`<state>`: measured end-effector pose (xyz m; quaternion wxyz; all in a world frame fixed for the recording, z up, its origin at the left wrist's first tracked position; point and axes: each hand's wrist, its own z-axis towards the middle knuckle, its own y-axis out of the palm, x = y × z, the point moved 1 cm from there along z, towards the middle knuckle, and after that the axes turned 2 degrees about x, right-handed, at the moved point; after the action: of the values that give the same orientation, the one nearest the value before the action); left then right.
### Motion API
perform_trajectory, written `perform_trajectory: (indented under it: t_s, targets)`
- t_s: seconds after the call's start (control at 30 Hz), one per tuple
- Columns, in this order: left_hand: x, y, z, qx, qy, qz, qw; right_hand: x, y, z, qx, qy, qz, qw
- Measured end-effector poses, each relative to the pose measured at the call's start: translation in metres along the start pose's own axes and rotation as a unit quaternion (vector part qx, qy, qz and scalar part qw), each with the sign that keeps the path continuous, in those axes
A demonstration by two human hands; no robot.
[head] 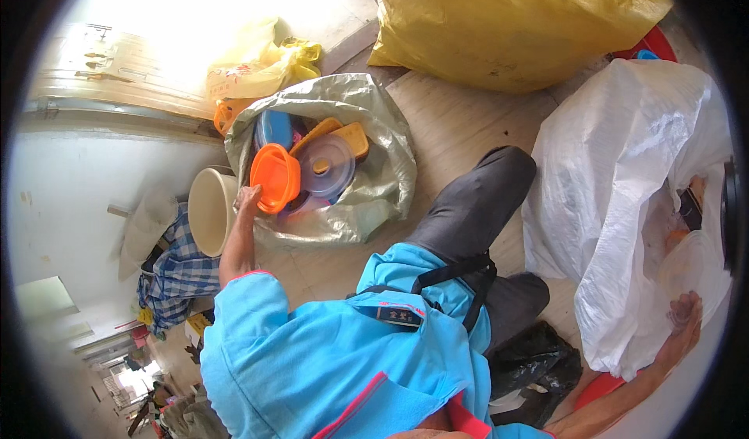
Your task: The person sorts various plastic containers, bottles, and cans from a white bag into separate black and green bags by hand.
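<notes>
My left hand point(248, 197) grips the rim of an orange plastic bowl point(274, 179) at the mouth of a pale woven sack point(374, 146). Inside that sack lie a translucent round lid point(342, 173) with an orange centre, a blue plastic container point(274, 129) and orange-yellow plastic pieces point(353, 139). Far to the right, my right hand point(684, 311) has hold of a translucent round plastic piece point(693, 269), perhaps a lid, at the opening of a white woven sack point(597, 176). Most of the white sack's contents are hidden.
A bulging yellow sack point(503, 29) stands ahead. A cream bucket point(212, 211) and blue checked cloth point(184, 269) are at the left, near a yellow plastic bag point(251, 67). A black plastic bag point(535, 363) lies beside my legs on the tiled floor point(462, 111).
</notes>
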<state>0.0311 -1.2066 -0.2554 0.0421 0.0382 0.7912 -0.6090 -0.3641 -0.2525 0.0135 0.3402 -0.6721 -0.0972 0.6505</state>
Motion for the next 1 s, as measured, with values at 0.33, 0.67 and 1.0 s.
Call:
perform_trajectory:
  t_s: [0.33,0.67,1.0]
  targets:
    - [-0.002,-0.036,0.012,0.133,-0.078,0.147,0.977,-0.009,0.000,-0.023,0.022,-0.084,-0.090,0.992]
    - [0.122,0.005,0.054,-0.024,0.327,0.279,0.902,-0.094,-0.024,-0.066,0.111,-0.063,0.103,0.986]
    - [0.293,-0.156,0.010,0.106,0.538,0.226,0.805,0.116,-0.122,-0.290,0.421,0.163,0.214,0.866]
